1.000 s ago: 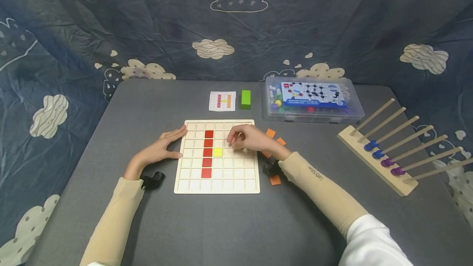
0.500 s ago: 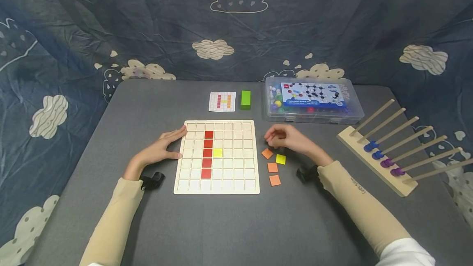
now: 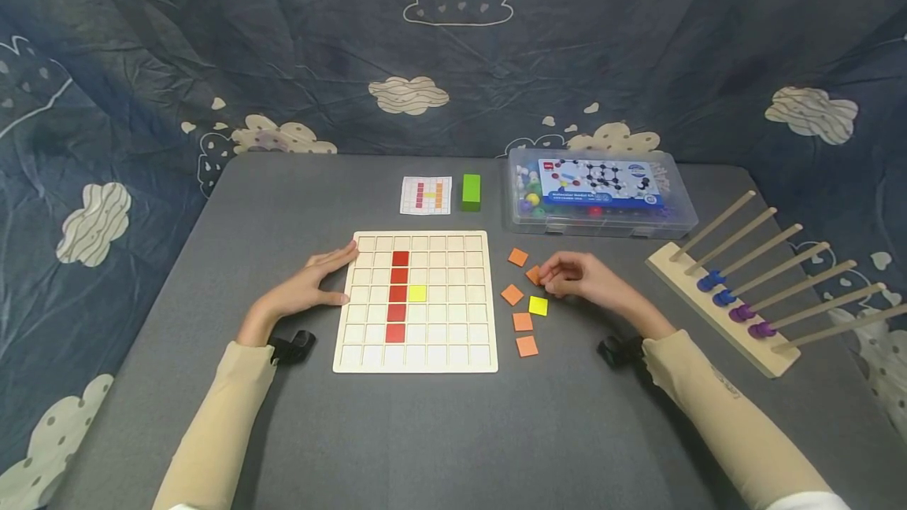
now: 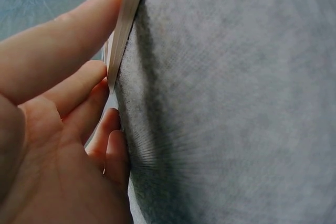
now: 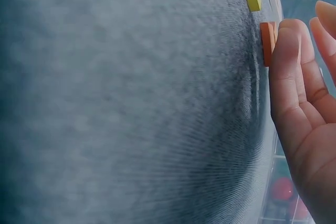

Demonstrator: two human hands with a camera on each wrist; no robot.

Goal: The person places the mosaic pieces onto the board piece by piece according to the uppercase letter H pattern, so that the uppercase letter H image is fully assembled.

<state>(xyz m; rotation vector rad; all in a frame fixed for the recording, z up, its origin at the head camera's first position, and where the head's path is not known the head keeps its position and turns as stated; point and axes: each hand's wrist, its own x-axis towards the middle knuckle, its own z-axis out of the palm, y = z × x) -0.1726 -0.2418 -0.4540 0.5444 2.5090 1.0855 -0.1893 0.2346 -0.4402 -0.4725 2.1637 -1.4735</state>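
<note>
In the head view, an orange tile [image 3: 533, 275] is met by the fingertips of the right hand [image 3: 577, 278], whose fingers are bent; whether it is actually pinched cannot be told. That tile is lying on the grey table [image 3: 418, 439], to the right of the gridded wooden board [image 3: 439, 356]. Nothing is grasped by the left hand [image 3: 305, 290]: its fingers are extended, and the board's left edge is touched by thumb and fingertips. On the board, a column of five red tiles [image 3: 398, 293] is laid left of centre, and one yellow tile [image 3: 417, 293] is set directly right of the middle red one. Between board and right hand, four more orange tiles [image 3: 522, 322] and a loose yellow tile [image 3: 538, 306] are scattered. Beyond the board, a pattern card [image 3: 426, 195] is placed beside a green block [image 3: 471, 193]; farther right, a molecular model kit box [image 3: 602, 215] is seen, and at the far right a wooden peg rack [image 3: 730, 309] is threaded with blue and purple beads.

In the left wrist view, the board's side is pressed by the thumb tip, the other fingers being stretched alongside.

In the right wrist view, the orange tile is partly covered by a fingertip, with a yellow tile shown near it.
</note>
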